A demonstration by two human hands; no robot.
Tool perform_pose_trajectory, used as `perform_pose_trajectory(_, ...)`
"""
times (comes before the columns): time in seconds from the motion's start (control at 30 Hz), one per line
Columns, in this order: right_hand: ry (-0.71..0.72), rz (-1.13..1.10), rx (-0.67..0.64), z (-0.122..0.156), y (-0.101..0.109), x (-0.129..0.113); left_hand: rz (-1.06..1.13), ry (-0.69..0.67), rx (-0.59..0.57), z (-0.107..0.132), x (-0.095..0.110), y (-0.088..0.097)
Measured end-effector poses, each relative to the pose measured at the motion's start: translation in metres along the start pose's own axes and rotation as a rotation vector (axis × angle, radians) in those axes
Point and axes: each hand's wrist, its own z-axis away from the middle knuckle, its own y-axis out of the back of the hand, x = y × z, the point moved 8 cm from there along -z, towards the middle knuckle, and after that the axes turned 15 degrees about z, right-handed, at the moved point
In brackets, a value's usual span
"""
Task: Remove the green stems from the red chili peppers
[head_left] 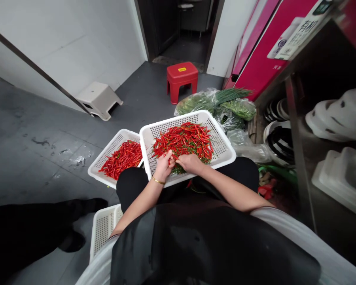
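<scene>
A white perforated basket point(222, 146) rests on my lap, holding a heap of red chili peppers point(184, 138) with green stems. Over its near side, my left hand point(164, 165) is closed in a pinch on a red chili pepper point(174, 156). My right hand point(191, 163) meets it from the other side, fingers curled at the same pepper, its fingertips partly hidden. Green stems point(178, 170) lie in the basket under the hands. To the left, lower down, stands a second white basket point(95, 171) with more red chilies point(123, 158).
A red stool point(182, 75) and a grey-white stool point(99, 99) stand ahead. Bagged green vegetables point(198, 102) lie beyond the lap basket. A metal shelf point(299, 158) with white containers is at right. Another person's dark legs point(47, 221) and a white basket point(102, 227) are at lower left.
</scene>
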Motion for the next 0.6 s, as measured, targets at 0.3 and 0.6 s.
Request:
perform_pose_trajectory(0.3,0.446,-0.381,-0.076,0.009,0.016,-0.026,-0.259,0.335,-0.239,0.011,-0.021,-0.018)
perform_pose_trajectory(0.6,-0.017,-0.823,-0.104,-0.013,-0.004,0.037,-0.083,-0.106,-0.022,-0.002,0.018,-0.007)
